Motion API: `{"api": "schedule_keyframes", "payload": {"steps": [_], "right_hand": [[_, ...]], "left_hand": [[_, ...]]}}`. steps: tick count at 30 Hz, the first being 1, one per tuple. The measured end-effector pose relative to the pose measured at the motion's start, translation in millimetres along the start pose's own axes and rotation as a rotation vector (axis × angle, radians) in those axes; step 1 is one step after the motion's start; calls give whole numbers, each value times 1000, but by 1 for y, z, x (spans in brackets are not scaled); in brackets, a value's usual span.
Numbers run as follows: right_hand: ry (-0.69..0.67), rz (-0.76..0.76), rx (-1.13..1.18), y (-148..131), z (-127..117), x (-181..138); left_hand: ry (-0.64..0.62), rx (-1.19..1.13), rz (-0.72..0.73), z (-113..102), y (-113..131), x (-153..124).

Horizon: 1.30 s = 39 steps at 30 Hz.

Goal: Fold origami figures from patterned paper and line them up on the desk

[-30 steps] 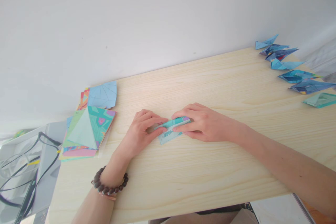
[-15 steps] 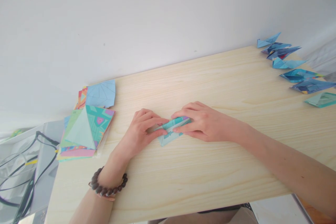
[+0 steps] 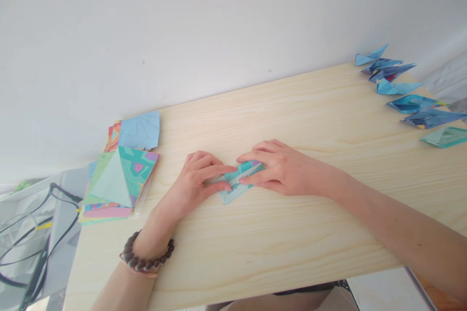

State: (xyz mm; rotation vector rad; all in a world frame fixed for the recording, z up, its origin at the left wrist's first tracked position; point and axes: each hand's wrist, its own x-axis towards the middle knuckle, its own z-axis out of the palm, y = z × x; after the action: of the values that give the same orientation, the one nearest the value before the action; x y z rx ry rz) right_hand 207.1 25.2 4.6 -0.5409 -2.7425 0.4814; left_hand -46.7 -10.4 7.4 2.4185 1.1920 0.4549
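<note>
A small, partly folded piece of teal patterned paper (image 3: 237,183) lies on the pale wooden table (image 3: 277,233) near its middle. My left hand (image 3: 193,181) pinches its left end, finger and thumb closed on the fold, a brown bead bracelet (image 3: 144,257) on the wrist. My right hand (image 3: 280,167) presses on its right end, fingers closed over the folded edge. Much of the paper is hidden under my fingers.
A stack of coloured paper squares (image 3: 120,175) lies at the table's left edge. Several folded blue paper figures (image 3: 408,97) line the far right. Left of the table stands a grey box with black cables (image 3: 32,233). A white wall runs behind.
The fold has flattened a little under my fingers. Both hands stay at about the same spot; the view has shifted slightly.
</note>
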Motion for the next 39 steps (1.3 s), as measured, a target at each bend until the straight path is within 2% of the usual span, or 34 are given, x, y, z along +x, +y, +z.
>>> {"api": "schedule_keyframes", "payload": {"steps": [14, 21, 29, 39], "right_hand": [[3, 31, 15, -2, -2, -1], [8, -28, 80, 8, 2, -2], [-4, 5, 59, 4, 0, 0], [11, 19, 102, 2, -2, -2]], "left_hand": [[2, 40, 54, 1, -2, -2], [0, 37, 54, 1, -1, -1], [21, 33, 93, 3, -5, -3], [-34, 77, 74, 0, -2, -3]]}}
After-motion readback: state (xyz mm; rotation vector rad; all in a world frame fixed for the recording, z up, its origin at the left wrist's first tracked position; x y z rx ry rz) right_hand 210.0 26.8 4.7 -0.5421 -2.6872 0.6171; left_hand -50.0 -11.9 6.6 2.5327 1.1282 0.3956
